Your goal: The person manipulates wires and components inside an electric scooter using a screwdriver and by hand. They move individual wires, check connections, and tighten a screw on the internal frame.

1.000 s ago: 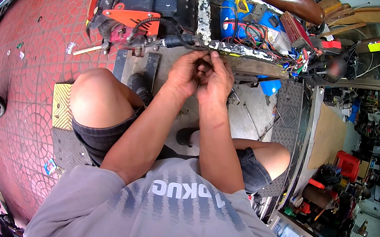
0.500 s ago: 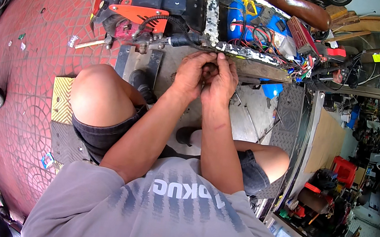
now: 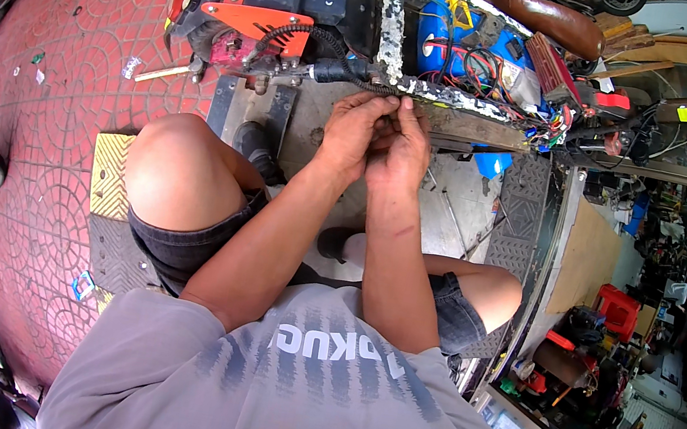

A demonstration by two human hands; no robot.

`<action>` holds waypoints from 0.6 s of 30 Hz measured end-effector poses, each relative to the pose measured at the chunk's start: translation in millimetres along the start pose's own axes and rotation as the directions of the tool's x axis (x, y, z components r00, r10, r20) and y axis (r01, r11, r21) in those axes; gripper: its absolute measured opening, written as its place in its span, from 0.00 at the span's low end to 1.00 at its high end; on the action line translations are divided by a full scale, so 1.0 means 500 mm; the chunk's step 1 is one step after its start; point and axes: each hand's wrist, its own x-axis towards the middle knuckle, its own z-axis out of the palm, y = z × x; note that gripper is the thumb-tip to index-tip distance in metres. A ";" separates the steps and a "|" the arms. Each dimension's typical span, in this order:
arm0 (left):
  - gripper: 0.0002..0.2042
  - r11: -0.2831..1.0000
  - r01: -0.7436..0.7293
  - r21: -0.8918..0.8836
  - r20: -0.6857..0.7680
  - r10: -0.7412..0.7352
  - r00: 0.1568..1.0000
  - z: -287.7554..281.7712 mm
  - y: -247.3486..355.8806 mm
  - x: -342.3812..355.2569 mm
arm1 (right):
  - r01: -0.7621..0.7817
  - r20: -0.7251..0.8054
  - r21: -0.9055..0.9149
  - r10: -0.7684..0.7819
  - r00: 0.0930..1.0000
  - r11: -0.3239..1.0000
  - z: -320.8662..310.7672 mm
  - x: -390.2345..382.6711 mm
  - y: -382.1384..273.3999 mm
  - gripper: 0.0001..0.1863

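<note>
My left hand (image 3: 348, 135) and my right hand (image 3: 401, 151) meet at the near edge of an opened electric scooter frame (image 3: 393, 18) with flaking white and black paint. The fingertips of both are pinched close together. Whatever lies between them is too small or hidden to make out. Just beyond the fingertips runs a black ribbed cable sleeve (image 3: 374, 87) along the frame. Inside the frame lie a blue-wrapped battery pack (image 3: 437, 26), tangled wires (image 3: 476, 71) and a dark red finned box (image 3: 552, 68).
Orange brackets (image 3: 257, 27) hold the scooter's rear end at the left. A wooden block (image 3: 476, 129) lies under the near frame edge. A hammer (image 3: 165, 74) rests on red paving (image 3: 58, 130). Long thin metal tools (image 3: 456, 220) lie right of my hands. A cluttered shop doorway (image 3: 620, 297) is at the right.
My fingers have shifted a little, and the gap between my two hands has narrowed. Both hands stay at the frame's near edge. The scene has slid slightly in view.
</note>
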 end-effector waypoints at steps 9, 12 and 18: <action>0.05 0.999 0.026 -0.036 0.003 -0.026 1.000 0.001 0.008 -0.001 | -0.064 -0.024 -0.030 0.063 0.998 0.998 0.004 -0.002 -0.007 0.07; 0.05 0.999 0.030 -0.028 -0.006 -0.030 1.000 0.002 0.013 -0.002 | -0.091 -0.027 -0.087 0.089 0.996 0.992 0.007 -0.009 -0.016 0.10; 0.04 0.995 0.061 -0.080 0.049 -0.058 0.997 -0.011 0.010 0.000 | -0.037 -0.070 -0.117 0.029 0.997 0.992 0.018 -0.017 -0.015 0.04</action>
